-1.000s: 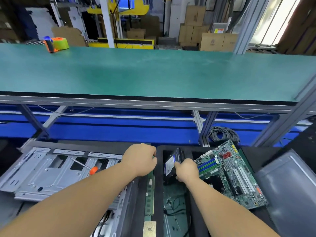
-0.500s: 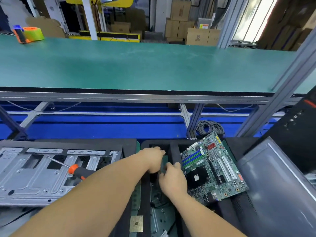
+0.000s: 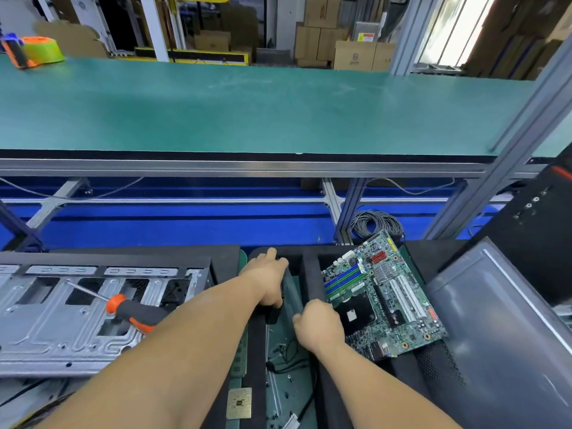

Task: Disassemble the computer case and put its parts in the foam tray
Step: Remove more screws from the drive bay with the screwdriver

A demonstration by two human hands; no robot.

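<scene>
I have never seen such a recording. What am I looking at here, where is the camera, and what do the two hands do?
The camera sits on a person's head and looks forward and down, so you see the person's own bare arms; there is no robot. In front lies a black foam tray with slots. A green motherboard lies in its right part, and a small gold chip near the bottom. The left hand and the right hand both reach into the middle slot, onto a flat part standing there; how they grip it is hard to see. At left is the metal computer case, with an orange screwdriver resting on it.
</scene>
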